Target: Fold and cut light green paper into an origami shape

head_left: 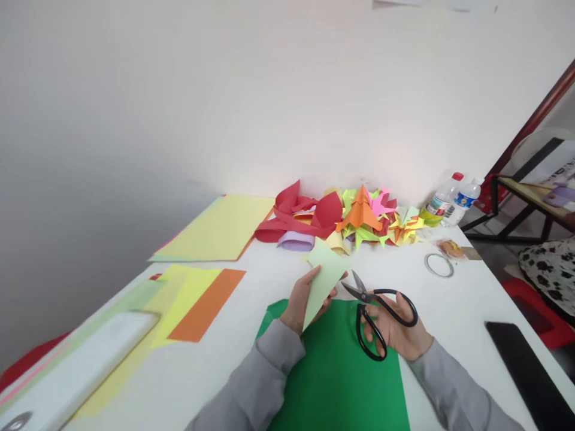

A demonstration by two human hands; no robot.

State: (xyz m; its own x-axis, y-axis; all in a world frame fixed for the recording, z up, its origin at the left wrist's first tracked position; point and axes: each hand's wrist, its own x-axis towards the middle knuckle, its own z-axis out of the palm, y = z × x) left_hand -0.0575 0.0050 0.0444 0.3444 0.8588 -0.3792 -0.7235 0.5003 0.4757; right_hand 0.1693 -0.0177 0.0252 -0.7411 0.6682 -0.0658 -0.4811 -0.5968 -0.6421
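A piece of light green paper [327, 272] is held up above the near side of the white table [179, 383], over the far part of a large green sheet [341, 377]. The light green piece is smooth and matte, broad at its upper end and tapering to a point near the wrist; a small pale corner juts out along its left edge. The left hand [297, 302] has it in a closed grip, the thumb pressed on the near face and the fingers behind, their tips showing past the right edge.

The right hand [399, 332] is turned palm up, its grip loosely curled, with digits through the black loop handles of a pair of scissors [365, 296]. The metal blades stand parted in a narrow V and point toward the paper; the lower tip is near the left fingertips, and whether it touches them cannot be told.

Beyond the hands, against the wall, lie curled red paper [291, 224], a rolled purple piece [296, 241] and a heap of folded paper shapes, an orange one [360, 212] on top. An orange paper strip [209, 304] lies to the left, over yellow sheets.
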